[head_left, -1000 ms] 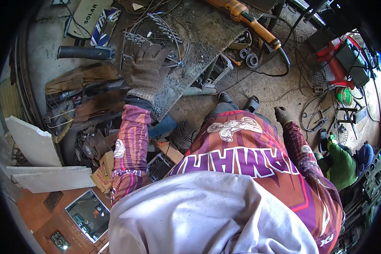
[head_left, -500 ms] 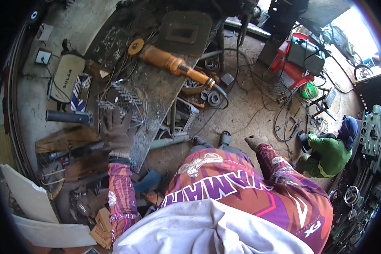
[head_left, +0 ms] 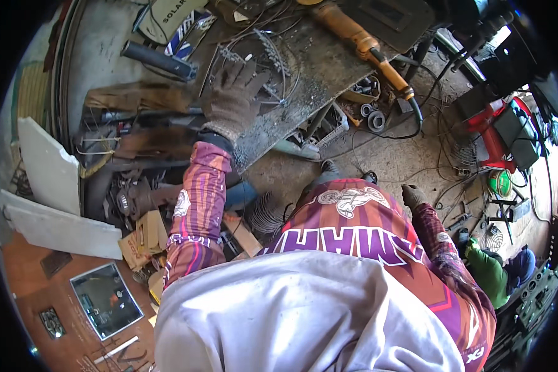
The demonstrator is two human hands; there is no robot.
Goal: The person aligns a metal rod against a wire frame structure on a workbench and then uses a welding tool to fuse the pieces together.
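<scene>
My left hand [head_left: 232,102], in a brown knit glove, reaches over the left side of the dark worktable [head_left: 328,71]. Its fingers are spread beside a cluster of small grey metal pieces [head_left: 271,53] and thin wires; whether the fingertips touch them is unclear. Farther back on the table lies an orange angle grinder [head_left: 352,34], its disc partly cut off by the upper edge of the view. Low at my right side hangs my right hand [head_left: 414,196], also gloved. Its fingers look loosely curled, with nothing visible in them.
A dark tube [head_left: 158,61] lies left of the table, near brown sheet pieces [head_left: 139,96] and white boards [head_left: 49,152]. Metal rings [head_left: 376,118] sit beyond the table's edge. Cables run across the floor to a red machine [head_left: 493,133]. A person in green [head_left: 487,270] crouches at right.
The view has swung left and downward, so the table and grinder appear higher and farther right. My left hand stays stretched over the metal pieces, fingers spread.
</scene>
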